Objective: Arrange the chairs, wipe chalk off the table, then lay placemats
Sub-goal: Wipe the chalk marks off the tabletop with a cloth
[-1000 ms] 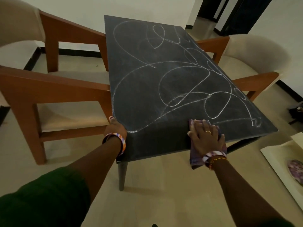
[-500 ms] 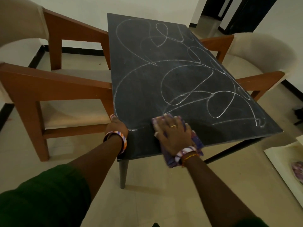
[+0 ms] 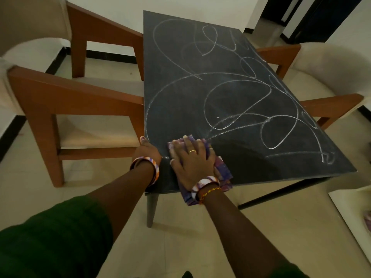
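Observation:
A dark slate table [image 3: 192, 93] carries looping white chalk lines [image 3: 236, 109] over most of its top. The strip along its near edge looks darker and free of chalk. My right hand [image 3: 191, 159] lies flat with straight fingers on a purple patterned cloth [image 3: 222, 171], pressing it onto the table near the front left corner. My left hand [image 3: 147, 150] grips the table's left edge at that corner, thumb on top. A wooden chair with a beige seat [image 3: 80, 109] stands at the left side. A second chair [image 3: 329, 77] stands at the right side.
A pale mat or board [image 3: 353, 213] lies on the tiled floor at the right, with a purple patterned item at its edge. A dark doorway [image 3: 313, 17] opens at the back right. Tiled floor [image 3: 180, 237] stretches in front of the table.
My right hand has slid the cloth leftward along the table's near edge, toward my left hand. The near strip it crossed now shows no chalk. My left hand kept its hold on the corner.

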Motion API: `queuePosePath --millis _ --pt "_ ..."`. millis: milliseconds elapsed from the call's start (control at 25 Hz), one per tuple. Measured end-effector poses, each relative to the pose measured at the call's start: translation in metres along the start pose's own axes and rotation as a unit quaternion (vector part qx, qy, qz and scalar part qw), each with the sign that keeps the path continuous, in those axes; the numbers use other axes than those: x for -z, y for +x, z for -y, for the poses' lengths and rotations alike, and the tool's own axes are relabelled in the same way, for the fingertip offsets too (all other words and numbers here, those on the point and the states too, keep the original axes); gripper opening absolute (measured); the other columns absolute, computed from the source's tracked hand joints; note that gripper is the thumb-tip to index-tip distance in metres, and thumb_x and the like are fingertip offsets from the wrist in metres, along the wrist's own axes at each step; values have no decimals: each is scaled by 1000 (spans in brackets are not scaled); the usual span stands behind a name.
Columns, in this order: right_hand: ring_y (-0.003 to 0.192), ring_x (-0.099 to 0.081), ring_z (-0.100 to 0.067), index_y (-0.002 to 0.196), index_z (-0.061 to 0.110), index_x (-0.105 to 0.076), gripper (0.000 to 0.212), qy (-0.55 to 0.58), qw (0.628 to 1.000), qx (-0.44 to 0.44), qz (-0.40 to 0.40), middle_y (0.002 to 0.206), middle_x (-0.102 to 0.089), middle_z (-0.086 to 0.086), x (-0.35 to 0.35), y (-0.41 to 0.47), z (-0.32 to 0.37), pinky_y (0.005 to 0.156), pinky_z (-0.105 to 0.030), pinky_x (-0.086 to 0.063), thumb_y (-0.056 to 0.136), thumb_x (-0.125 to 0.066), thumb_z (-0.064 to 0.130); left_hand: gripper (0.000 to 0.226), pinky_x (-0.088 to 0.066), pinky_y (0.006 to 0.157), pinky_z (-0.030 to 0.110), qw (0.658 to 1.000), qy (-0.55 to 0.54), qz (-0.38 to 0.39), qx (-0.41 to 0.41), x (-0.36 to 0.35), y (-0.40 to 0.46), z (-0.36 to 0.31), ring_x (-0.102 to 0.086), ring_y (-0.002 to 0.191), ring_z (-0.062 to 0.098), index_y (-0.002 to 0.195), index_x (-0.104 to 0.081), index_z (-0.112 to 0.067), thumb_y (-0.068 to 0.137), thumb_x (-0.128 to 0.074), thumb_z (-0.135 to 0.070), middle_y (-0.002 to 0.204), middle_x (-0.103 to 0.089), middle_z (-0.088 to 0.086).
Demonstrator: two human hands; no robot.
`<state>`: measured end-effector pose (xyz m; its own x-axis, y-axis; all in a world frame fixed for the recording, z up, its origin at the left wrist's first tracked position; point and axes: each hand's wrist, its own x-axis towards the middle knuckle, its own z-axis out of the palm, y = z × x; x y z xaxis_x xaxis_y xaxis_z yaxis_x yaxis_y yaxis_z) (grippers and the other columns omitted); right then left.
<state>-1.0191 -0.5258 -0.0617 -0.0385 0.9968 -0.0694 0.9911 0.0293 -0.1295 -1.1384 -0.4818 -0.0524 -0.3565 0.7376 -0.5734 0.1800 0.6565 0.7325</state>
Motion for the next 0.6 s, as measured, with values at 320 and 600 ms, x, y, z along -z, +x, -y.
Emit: queuePosePath --millis 320,600 --pt "144 -4 -28 142 50 -15 48 37 974 -225 -5 157 -10 10 12 18 -112 111 -60 -7 95 -24 51 56 -31 50 24 1000 -14 5 -1 2 3 1 -39 55 14 65 -41 -10 100 -14 -44 63 -41 5" --pt "143 -2 -29 144 46 -22 48 27 990 -139 -12 157 -9 10 9 23 -37 111 -57 -3 97 -30 46 56 -30 49 23 1000 -1 4 -7 2 0 -1 -39 55 13 63 -40 -11 101 -13 -42 63 -42 4"
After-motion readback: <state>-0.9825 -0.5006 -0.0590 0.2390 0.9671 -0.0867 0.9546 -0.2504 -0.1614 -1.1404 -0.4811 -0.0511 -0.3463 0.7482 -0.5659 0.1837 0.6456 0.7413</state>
